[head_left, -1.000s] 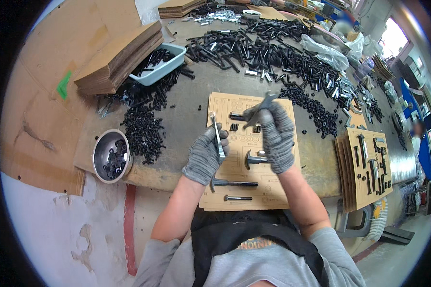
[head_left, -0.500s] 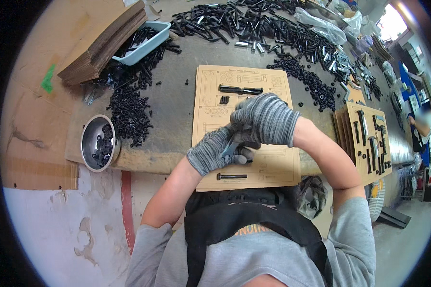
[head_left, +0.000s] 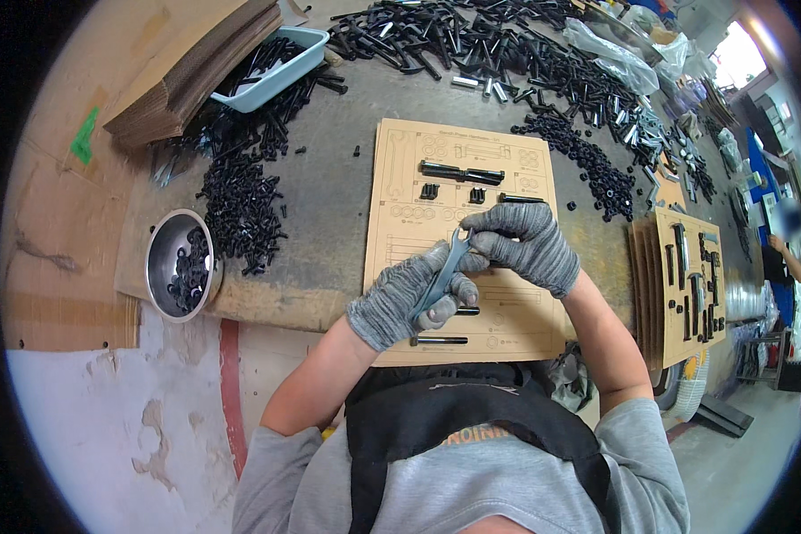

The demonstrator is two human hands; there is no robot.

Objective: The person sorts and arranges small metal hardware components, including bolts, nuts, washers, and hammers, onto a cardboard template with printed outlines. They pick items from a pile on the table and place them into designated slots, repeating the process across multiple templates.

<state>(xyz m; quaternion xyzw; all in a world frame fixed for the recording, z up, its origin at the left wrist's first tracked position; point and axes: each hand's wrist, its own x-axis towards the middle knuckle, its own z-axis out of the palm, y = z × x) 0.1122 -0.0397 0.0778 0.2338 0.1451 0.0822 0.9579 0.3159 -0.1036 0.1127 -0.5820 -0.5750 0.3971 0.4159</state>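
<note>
Right hand point(head_left: 527, 249) is now sitting farther right, uncovering a blue-grey wrench point(head_left: 449, 271). Left hand point(head_left: 402, 301) is clamping its fingers around the wrench, above the cardboard sheet point(head_left: 532, 331); right fingers are curling at its upper end, grip unclear. Sheet is bearing printed outlines, heading, small captions.

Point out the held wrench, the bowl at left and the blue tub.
Wrench point(head_left: 446, 272): head view, on its shaft.
Bowl point(head_left: 163, 260): head view, on its inner wall.
Tub point(head_left: 285, 78): head view, on its near wall.
</note>
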